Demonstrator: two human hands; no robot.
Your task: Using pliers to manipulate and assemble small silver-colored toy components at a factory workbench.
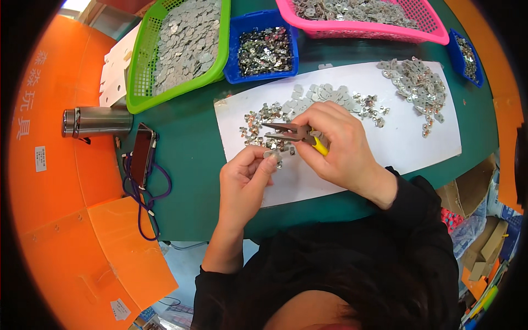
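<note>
Between the thumb and fingers of my left hand (242, 179) is a small flat metal plate (272, 156), with a smaller shiny piece at its edge. My right hand (344, 146) grips needle-nose pliers (291, 132) with yellow handles; their jaws are parted and point left, just above the plate. Beneath both hands lies a white sheet (396, 140). Small shiny metal clips (256, 124) are scattered on it beyond my left hand. Flat grey plates (335, 96) spread out behind my right hand, and a pile of plates with clips on them (415, 82) sits at the right.
A green basket (135, 88) of flat discs, a blue tray (261, 77) of small parts and a pink basket (374, 33) line the far side. Another blue tray (478, 80) stands far right. At left are a steel flask (102, 121) and a phone (144, 157) with a purple cord.
</note>
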